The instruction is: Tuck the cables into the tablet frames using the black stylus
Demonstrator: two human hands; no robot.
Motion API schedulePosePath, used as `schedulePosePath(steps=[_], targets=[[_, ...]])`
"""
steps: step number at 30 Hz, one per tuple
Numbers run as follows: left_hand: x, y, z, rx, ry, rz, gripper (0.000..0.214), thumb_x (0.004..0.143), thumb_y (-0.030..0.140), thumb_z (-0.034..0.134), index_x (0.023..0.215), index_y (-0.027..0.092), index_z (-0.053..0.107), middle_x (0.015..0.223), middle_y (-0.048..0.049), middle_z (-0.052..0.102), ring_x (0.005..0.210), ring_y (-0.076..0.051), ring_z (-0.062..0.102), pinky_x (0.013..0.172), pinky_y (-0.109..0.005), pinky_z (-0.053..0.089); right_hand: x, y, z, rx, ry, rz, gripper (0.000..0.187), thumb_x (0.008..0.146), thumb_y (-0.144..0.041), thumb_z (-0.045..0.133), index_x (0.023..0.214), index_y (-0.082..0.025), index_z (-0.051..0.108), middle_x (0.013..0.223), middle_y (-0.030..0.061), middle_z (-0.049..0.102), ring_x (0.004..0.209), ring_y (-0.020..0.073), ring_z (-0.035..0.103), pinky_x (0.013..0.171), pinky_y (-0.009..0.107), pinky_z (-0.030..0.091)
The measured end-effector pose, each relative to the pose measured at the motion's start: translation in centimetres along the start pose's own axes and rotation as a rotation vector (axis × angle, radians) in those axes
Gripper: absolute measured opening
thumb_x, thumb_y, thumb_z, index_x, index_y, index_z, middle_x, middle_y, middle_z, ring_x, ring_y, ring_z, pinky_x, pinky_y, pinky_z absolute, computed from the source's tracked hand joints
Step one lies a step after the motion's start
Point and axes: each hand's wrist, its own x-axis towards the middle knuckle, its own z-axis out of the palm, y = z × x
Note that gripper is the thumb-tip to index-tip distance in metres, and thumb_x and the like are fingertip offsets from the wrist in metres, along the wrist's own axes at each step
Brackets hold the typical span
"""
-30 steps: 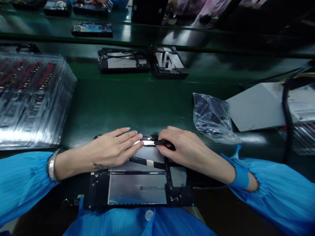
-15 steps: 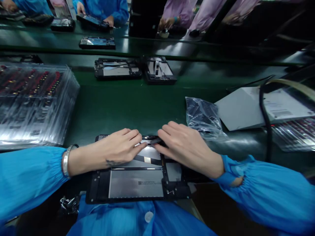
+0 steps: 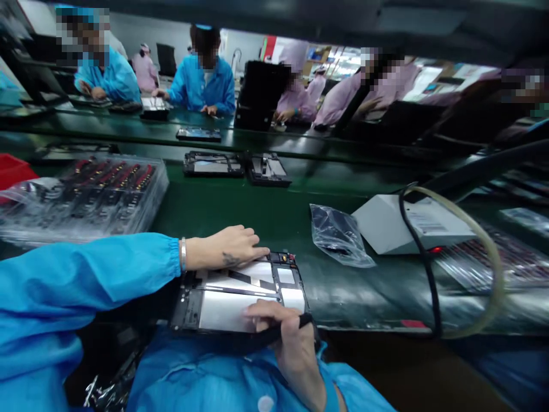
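An opened tablet chassis (image 3: 240,294) with silver panels and a black ribbon cable lies at the near edge of the green bench. My left hand (image 3: 231,247) rests flat on its far left corner, fingers stretched out and pressing it down. My right hand (image 3: 285,335) is curled at the chassis's near edge, closed round a thin black tool (image 3: 302,321) and the frame's rim.
A stack of clear trays with red-tipped parts (image 3: 86,194) stands at the left. A crumpled plastic bag (image 3: 338,234), a white box (image 3: 412,223) and a black cable loop (image 3: 422,269) lie at the right. Two more chassis (image 3: 235,166) sit on the belt; people work beyond.
My right hand has come back from the chassis's far edge to its near edge, still holding the black tool. The chassis has turned slightly. My head has lifted, showing the workers across the line.
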Motion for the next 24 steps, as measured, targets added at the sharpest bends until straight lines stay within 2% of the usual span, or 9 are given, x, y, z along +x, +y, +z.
schedulePosePath(steps=[3,5,8,10,15,17,20,22,24], targets=[[0.3,-1.7,0.3,-0.271,-0.002,-0.204,0.024,0.096,0.015,0.052,0.11,0.016,0.071,0.101,-0.0094,0.067,0.092,-0.02,0.059,0.07,-0.027,0.035,1.0,0.2,0.2,-0.198,-0.034,-0.29,0.049,0.104,-0.055,0.035,0.129,-0.026,0.065,0.093,0.0058,0.063,0.083,0.0138,0.059,0.073,0.025,0.049],[0.3,-2.6,0.3,-0.344,-0.018,-0.266,0.021,0.097,0.02,0.053,0.098,0.015,0.074,0.091,-0.0062,0.069,0.082,-0.016,0.062,0.068,-0.023,0.037,1.7,0.1,-0.1,-0.308,-0.048,-0.413,0.045,0.104,-0.049,0.039,0.137,-0.025,0.058,0.104,0.0075,0.061,0.099,0.0159,0.059,0.084,0.028,0.05],[0.2,-3.3,-0.5,-0.447,-0.03,-0.319,0.017,0.092,0.024,0.061,0.091,0.015,0.075,0.079,-0.0027,0.069,0.073,-0.012,0.062,0.064,-0.019,0.037,2.0,0.4,-0.2,-0.425,-0.004,-0.427,0.034,0.104,-0.028,0.046,0.136,-0.02,0.056,0.115,0.0091,0.057,0.111,0.0152,0.056,0.094,0.027,0.049],[0.0,-3.3,-1.6,-0.495,-0.02,-0.324,0.016,0.09,0.026,0.063,0.09,0.015,0.075,0.078,-0.0012,0.069,0.072,-0.011,0.062,0.063,-0.018,0.038,2.0,0.7,0.0,-0.463,0.013,-0.423,0.034,0.1,-0.016,0.05,0.133,-0.019,0.057,0.116,0.009,0.057,0.112,0.0146,0.056,0.097,0.026,0.049],[-1.1,-2.5,-4.1,-0.611,0.024,-0.253,0.023,0.094,0.034,0.058,0.095,0.015,0.071,0.085,0.0004,0.069,0.074,-0.009,0.059,0.061,-0.017,0.037,2.2,0.6,-0.2,-0.394,-0.054,-0.506,0.05,0.096,-0.001,0.043,0.142,-0.017,0.049,0.099,0.0058,0.062,0.094,0.0108,0.062,0.086,0.023,0.054],[-1.5,-2.2,-4.7,-0.696,0.028,-0.233,0.028,0.093,0.039,0.059,0.097,0.014,0.069,0.085,-0.0002,0.068,0.073,-0.01,0.058,0.059,-0.018,0.037,2.5,0.1,-1.2,-0.448,-0.191,-0.585,0.045,0.098,-0.004,0.039,0.141,-0.014,0.048,0.108,0.0091,0.064,0.105,0.0136,0.064,0.091,0.028,0.056],[-2.0,-2.0,-5.3,-0.855,0.059,-0.239,0.031,0.09,0.04,0.062,0.099,0.011,0.068,0.084,-0.0024,0.067,0.073,-0.011,0.057,0.059,-0.018,0.037,3.2,-0.9,-3.8,-0.762,-0.433,-0.805,0.033,0.103,-0.028,0.048,0.13,-0.011,0.055,0.128,0.0152,0.06,0.13,0.0239,0.054,0.11,0.045,0.048],[-2.3,-1.9,-5.9,-0.958,0.119,-0.266,0.031,0.087,0.037,0.065,0.101,0.009,0.069,0.084,-0.0038,0.066,0.073,-0.011,0.057,0.059,-0.018,0.037,3.8,-1.3,-5.9,-1.011,-0.482,-0.937,0.029,0.1,-0.026,0.056,0.125,-0.013,0.061,0.133,0.0142,0.058,0.135,0.0258,0.049,0.118,0.049,0.038],[-2.5,-1.8,-6.3,-1.08,0.18,-0.313,0.033,0.084,0.032,0.068,0.107,0.009,0.069,0.08,-0.0028,0.064,0.068,-0.01,0.054,0.056,-0.017,0.036,4.4,-1.5,-7.6,-1.083,-0.459,-1.01,0.027,0.096,-0.011,0.055,0.121,-0.015,0.064,0.133,0.012,0.059,0.134,0.0234,0.051,0.12,0.046,0.036]])
